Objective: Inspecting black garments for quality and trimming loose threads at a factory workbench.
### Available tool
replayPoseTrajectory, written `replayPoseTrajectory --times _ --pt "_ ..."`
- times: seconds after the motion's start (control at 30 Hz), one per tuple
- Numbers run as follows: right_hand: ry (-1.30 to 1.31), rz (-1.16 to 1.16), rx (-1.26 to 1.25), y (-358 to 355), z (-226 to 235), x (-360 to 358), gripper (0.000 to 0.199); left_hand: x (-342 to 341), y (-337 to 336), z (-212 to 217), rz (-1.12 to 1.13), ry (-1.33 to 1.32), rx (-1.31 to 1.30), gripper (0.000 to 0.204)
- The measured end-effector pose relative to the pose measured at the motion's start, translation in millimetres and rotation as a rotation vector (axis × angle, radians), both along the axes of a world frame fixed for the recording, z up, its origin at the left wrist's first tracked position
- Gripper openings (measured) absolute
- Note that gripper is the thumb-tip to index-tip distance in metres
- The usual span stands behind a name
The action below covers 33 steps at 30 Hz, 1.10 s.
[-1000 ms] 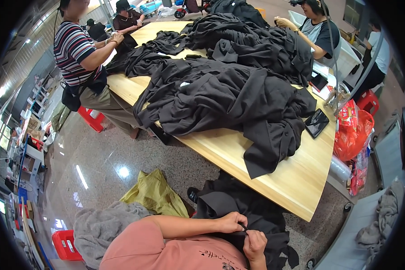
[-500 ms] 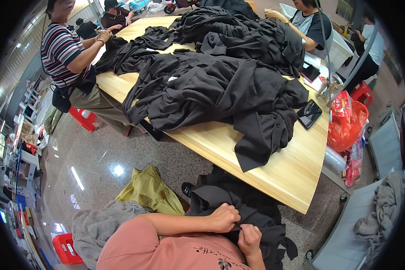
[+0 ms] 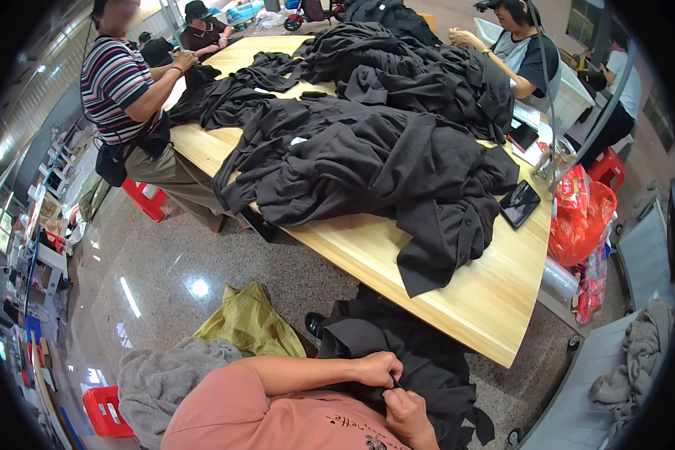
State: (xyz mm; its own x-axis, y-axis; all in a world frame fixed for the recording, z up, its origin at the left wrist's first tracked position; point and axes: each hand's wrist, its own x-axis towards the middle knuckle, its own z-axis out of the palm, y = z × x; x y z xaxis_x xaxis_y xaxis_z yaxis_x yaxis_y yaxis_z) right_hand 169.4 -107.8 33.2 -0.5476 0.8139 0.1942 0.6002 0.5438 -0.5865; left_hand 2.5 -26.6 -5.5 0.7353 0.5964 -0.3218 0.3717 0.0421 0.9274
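A dark garment lies over my lap and hangs down below the table edge. My left hand is closed, pinching a bit of its dark cloth between thumb and fingers. Close against it, my right hand is also closed on the same garment; its fingertips are partly hidden. On the wooden table in front of me spreads a big heap of dark garments, one with a buttoned front draped toward the near corner.
A black phone lies by the table's right edge, near red plastic bags. Co-workers stand or sit at the far left and far right. A yellow sack, grey cloth and red stool are at my left.
My hands have drawn closer together on the garment, the right one turning inward. The whole view has shifted slightly, with the table sitting a little lower.
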Motion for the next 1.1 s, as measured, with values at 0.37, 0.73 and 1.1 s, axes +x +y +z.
replayPoseTrajectory --times 0.37,0.73,1.1 --pt "0.033 -0.084 0.076 3.4 -2.0 1.5 0.017 -2.3 2.1 4.3 -0.081 -0.034 0.093 0.017" --pt "0.163 -0.208 -0.155 8.3 -9.3 6.1 0.015 -5.2 -5.0 -1.7 0.051 0.012 -0.108 0.014" --pt "0.444 -0.308 -0.442 16.7 -79.4 10.5 0.011 13.8 12.0 -4.6 -0.058 0.183 0.342 0.022"
